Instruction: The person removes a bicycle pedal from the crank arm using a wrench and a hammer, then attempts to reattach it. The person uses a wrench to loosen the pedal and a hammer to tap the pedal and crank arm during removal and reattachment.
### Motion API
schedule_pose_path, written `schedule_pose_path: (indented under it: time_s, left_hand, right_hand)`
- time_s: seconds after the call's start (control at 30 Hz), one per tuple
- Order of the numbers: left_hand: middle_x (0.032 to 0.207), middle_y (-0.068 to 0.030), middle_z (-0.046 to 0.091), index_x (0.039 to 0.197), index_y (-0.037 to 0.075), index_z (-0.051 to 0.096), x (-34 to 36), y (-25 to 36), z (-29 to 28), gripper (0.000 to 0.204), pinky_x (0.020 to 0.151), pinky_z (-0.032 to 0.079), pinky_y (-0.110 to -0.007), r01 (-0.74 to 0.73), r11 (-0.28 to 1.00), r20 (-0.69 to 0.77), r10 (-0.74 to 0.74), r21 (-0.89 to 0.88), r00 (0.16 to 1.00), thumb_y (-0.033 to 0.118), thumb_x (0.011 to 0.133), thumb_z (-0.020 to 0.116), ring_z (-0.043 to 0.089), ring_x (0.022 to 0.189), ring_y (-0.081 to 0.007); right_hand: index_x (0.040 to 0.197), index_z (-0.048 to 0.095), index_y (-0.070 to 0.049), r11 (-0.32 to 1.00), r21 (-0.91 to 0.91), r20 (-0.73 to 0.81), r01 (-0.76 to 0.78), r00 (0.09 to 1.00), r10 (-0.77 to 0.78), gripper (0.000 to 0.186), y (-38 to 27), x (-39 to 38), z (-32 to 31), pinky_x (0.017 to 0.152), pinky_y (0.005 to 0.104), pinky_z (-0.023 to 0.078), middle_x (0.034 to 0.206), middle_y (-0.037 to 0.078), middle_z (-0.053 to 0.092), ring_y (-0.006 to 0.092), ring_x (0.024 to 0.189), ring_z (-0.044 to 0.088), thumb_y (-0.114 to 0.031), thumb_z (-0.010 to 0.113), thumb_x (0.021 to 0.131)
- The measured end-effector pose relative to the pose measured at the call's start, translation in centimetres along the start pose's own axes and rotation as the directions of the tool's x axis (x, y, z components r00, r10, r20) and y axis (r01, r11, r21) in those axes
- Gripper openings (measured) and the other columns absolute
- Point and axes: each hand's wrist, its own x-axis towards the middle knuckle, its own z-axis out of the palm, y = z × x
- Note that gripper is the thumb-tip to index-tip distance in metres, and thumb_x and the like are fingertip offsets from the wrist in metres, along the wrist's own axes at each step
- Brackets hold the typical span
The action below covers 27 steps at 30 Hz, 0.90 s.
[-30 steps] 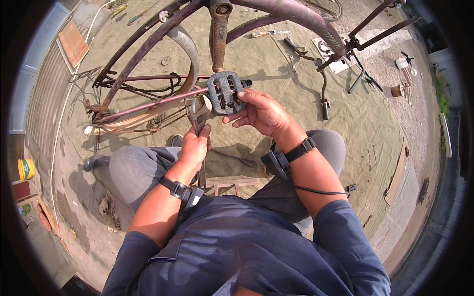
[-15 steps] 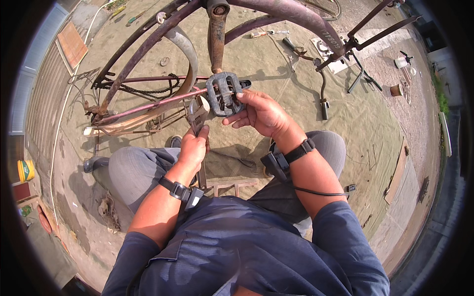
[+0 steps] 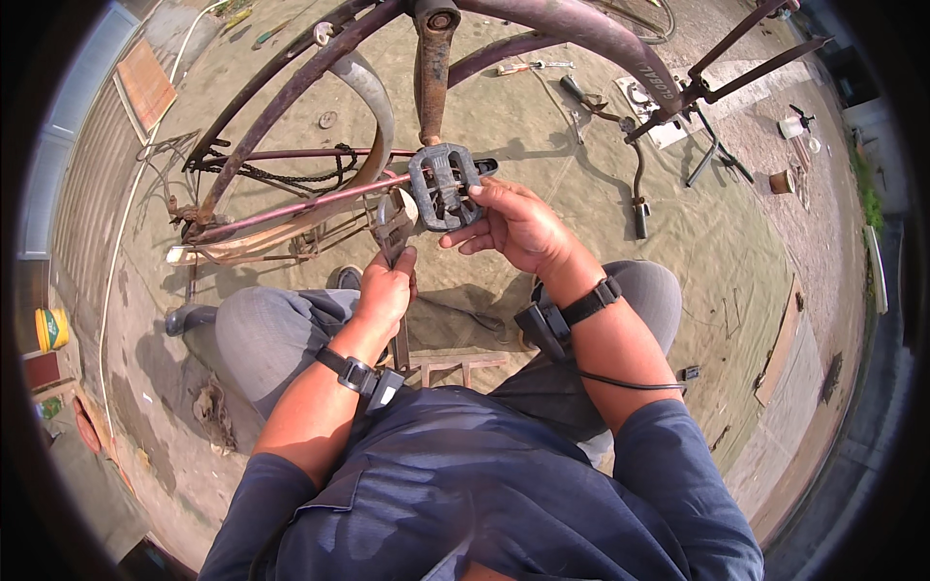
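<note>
In front of me a dark grey bicycle pedal [image 3: 445, 187] sits at the end of a rusty crank arm [image 3: 433, 92]. The crank belongs to a worn purple bicycle frame [image 3: 562, 21]. My right hand [image 3: 518, 223] grips the pedal's right side, thumb on its edge and the other fingers partly beneath it. My left hand [image 3: 386, 289] is closed around an adjustable wrench [image 3: 394, 230]. The wrench's jaws point up, just left of the pedal; whether they touch it I cannot tell. Part of the wrench handle is hidden by my fingers.
A pale curved mudguard [image 3: 370, 102] and a dark chain [image 3: 262, 174] are on the left. Handlebars [image 3: 637, 184] lie at the right on the green groundsheet [image 3: 620, 320]. Beyond them are a brown cup [image 3: 781, 181] and a small white bottle [image 3: 791, 126]. A yellow bucket [image 3: 52, 329] stands far left.
The view has shifted slightly. Both hands keep nearly the same places, the right on the pedal and the left on the wrench.
</note>
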Motion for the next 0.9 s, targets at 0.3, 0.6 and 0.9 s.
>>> schedule_pose_path:
  time_s: [0.3, 0.6, 0.9]
  left_hand:
    - [0.063, -0.0003, 0.051, 0.101, 0.005, 0.059, 0.26, -0.35, -0.22, 0.017, 0.044, 0.038, -0.029, 0.009, 1.0, 0.008, -0.009, 0.013, 1.0, 0.022, 0.102, 0.059, 0.048, 0.049, -0.012]
    - [0.065, -0.0001, 0.051, 0.098, 0.006, 0.058, 0.43, -0.59, -0.34, 0.018, 0.044, 0.039, -0.029, 0.017, 1.0, 0.002, -0.017, 0.022, 1.0, 0.023, 0.101, 0.059, 0.05, 0.051, -0.0121]
    - [0.064, -0.0002, 0.05, 0.097, 0.006, 0.057, 0.63, -0.78, -0.45, 0.017, 0.044, 0.039, -0.029, 0.012, 1.0, -0.005, -0.012, 0.011, 1.0, 0.022, 0.102, 0.059, 0.049, 0.05, -0.0123]
  right_hand:
    - [0.13, 0.055, -0.001, 1.0, -0.011, -0.008, 0.012, 1.0, -0.012, 0.038, -0.01, -0.08, 0.12, 0.069, 0.0337, 0.061, 0.11, 0.015, 0.07, 0.0307, 0.089, 0.075, -0.026, 0.056, 0.1]
    - [0.134, 0.054, -0.003, 1.0, -0.018, -0.003, 0.019, 1.0, -0.019, 0.041, -0.1, -0.16, 0.24, 0.07, 0.0332, 0.061, 0.112, 0.014, 0.069, 0.0304, 0.089, 0.075, -0.026, 0.057, 0.1]
    - [0.134, 0.054, -0.002, 1.0, -0.007, -0.008, 0.016, 1.0, -0.016, 0.041, -0.01, -0.1, 0.07, 0.07, 0.0341, 0.061, 0.111, 0.014, 0.069, 0.0312, 0.09, 0.075, -0.025, 0.057, 0.1]
